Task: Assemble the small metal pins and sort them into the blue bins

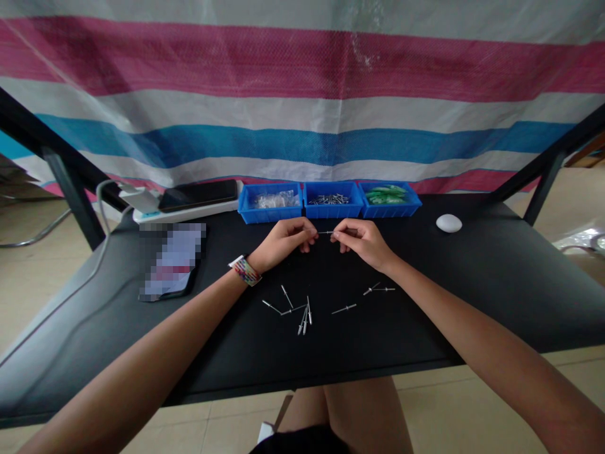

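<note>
Backdrop: striped sheeting (331, 66) in red, white and blue, hung behind a black tabletop (425, 309). Dial centred on the tabletop, 12 at its far edge.

Item, held: one slim metal rivet (326, 232), lying crosswise just inside 12 o'clock, near the bins.

Item, hands: left hand (295, 236), toward 11–12, fingertips pinched on the rivet's 9 o'clock end; right hand (357, 237), toward 1, fingertips pinched on its 3 o'clock end. Hands apart, the rivet bridging a short gap.

Handling note, by judgement: a light thumb-and-forefinger pinch at each end suits so thin a piece; keep both ends in line, wrists level, and avoid bending the stem. Low over the tabletop, a slip costs little, though a rivet may roll.

Containers, three, blue, side by side from 12 toward 1. Left bin (271, 217): clear plastic packets. Middle bin (334, 211): a heap of loose metal rivets. Right bin (392, 210): green pieces, apparently bagged; exact kind cannot be told.

Loose stock: about nine rivets, one cluster (305, 321) toward 6, others (346, 308) toward 4.

Sundries: white power strip (217, 207) at 10–11, dark phone (201, 194) on it; second phone (177, 258) nearer 10; white rounded object (449, 223) at 2.
</note>
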Demonstrator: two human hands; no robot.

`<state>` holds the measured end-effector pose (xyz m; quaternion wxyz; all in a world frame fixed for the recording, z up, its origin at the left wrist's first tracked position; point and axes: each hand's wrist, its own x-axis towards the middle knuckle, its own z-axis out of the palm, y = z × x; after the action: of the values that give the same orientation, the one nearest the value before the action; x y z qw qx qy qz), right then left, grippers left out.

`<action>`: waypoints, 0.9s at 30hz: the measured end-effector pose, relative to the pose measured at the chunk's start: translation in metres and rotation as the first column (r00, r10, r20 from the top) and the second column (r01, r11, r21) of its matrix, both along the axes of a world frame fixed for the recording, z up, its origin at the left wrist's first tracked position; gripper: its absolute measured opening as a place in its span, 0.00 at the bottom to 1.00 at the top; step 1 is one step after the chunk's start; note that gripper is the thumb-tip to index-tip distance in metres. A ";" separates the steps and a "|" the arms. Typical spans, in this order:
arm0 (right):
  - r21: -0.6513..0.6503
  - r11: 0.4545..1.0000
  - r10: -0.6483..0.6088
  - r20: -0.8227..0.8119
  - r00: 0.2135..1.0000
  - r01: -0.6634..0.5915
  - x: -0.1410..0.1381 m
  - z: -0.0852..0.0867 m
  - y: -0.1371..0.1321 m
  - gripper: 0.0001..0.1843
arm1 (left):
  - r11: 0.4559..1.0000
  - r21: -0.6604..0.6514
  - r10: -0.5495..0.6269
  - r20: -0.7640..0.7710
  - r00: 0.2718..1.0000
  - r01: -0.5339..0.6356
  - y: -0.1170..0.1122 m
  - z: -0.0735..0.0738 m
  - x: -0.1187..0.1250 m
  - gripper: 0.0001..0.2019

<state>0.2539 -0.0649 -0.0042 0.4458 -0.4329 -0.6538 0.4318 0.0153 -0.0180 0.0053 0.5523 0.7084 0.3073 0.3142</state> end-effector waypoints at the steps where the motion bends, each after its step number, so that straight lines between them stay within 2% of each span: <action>1: -0.002 1.000 -0.001 -0.002 1.000 0.001 0.000 0.000 0.000 0.12 | 1.000 0.003 0.003 -0.001 1.000 -0.003 0.000 0.000 0.000 0.14; 6: -0.011 1.000 0.025 0.018 1.000 -0.025 0.000 0.001 0.000 0.12 | 1.000 0.009 0.024 -0.007 1.000 -0.024 -0.002 0.001 0.001 0.11; 11: -0.013 0.999 0.053 0.032 0.998 -0.053 0.002 0.000 0.001 0.15 | 0.999 0.020 0.046 -0.022 0.999 -0.045 -0.003 0.002 0.001 0.12; 19: -0.013 1.000 0.026 0.025 0.999 -0.025 0.000 -0.001 0.000 0.10 | 0.997 0.057 0.056 -0.017 0.998 -0.055 -0.002 -0.001 0.001 0.11; 27: 0.045 0.998 -0.035 -0.030 0.999 0.036 -0.002 -0.003 -0.001 0.11 | 1.000 0.016 0.019 -0.014 1.000 -0.019 -0.005 0.004 0.000 0.12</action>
<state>0.2517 -0.0655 -0.0076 0.4724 -0.4278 -0.6493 0.4150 0.0157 -0.0226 0.0093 0.5415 0.7121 0.3152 0.3169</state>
